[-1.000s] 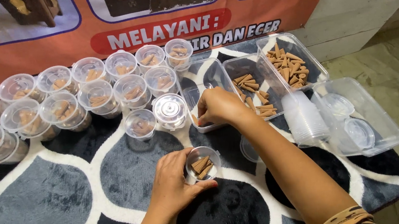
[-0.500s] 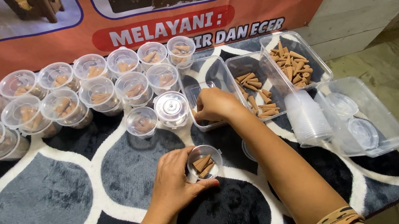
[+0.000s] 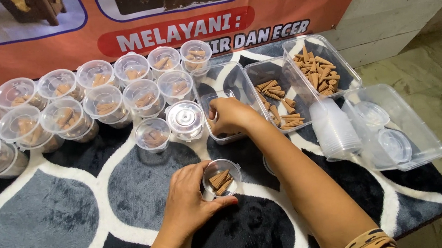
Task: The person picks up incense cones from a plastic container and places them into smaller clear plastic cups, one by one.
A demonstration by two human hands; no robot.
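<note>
Little has shifted: right hand [image 3: 231, 114] remains curled in the clear tray [image 3: 216, 88] at 12 o'clock, contents indeterminate, left hand [image 3: 188, 200] still cupping the part-filled open cup [image 3: 221, 177] at centre; lidded cups [image 3: 63, 103] at 10 o'clock done, empty stack [image 3: 334, 128] at 3 o'clock outstanding.

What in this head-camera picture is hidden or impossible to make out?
- Right hand: its fingers reach into a clear tray; the hand's back hides whether they hold anything.
- Small open cup: the left hand covers its near side.
- Lidded cups: cloudy lids blur the brown cones inside.
- Banner: cut off by the top edge.
</note>
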